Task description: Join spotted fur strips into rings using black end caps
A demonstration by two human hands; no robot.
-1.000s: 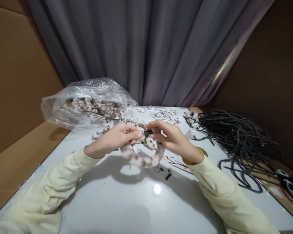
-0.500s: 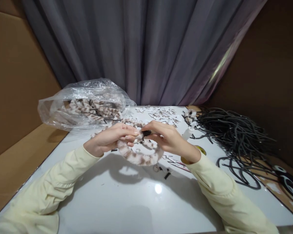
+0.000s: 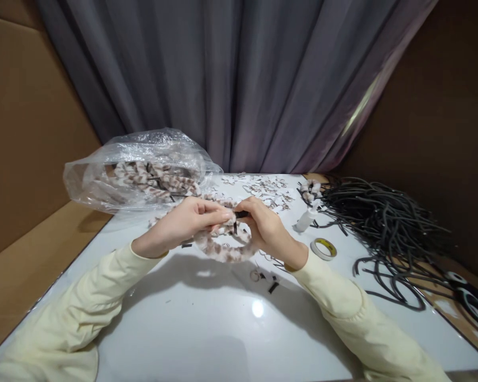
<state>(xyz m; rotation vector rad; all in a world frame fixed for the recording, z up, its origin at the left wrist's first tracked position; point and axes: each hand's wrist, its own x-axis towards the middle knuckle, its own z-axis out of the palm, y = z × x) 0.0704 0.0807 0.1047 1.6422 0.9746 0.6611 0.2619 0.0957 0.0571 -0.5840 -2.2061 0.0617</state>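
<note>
A fluffy white-and-brown ring [image 3: 225, 253] hangs just above the white table, held between both hands. My left hand [image 3: 191, 220] pinches its upper left side, thumb and fingers pressed together. On the other side my right hand [image 3: 265, 223] closes around the ring's upper right part, where a dark end piece [image 3: 242, 214] shows between the fingers. A short black strip [image 3: 235, 228] hangs down inside the ring beside the fingertips. The fingers partly hide the place where the ring's ends meet.
A clear plastic bag [image 3: 91, 183] of similar fluffy pieces lies back left. Small scraps [image 3: 269, 188] cover the table's back. To the right are a white bottle [image 3: 305, 219], a tape roll [image 3: 323, 249] and a heap of black cords [image 3: 382, 217]. Dark scissors-like handles [image 3: 472, 300] rest far right.
My right hand has shifted slightly left and inward, uncovering the tape roll and bottle. The ring has tilted and risen a little. A black strip now shows hanging inside it.
</note>
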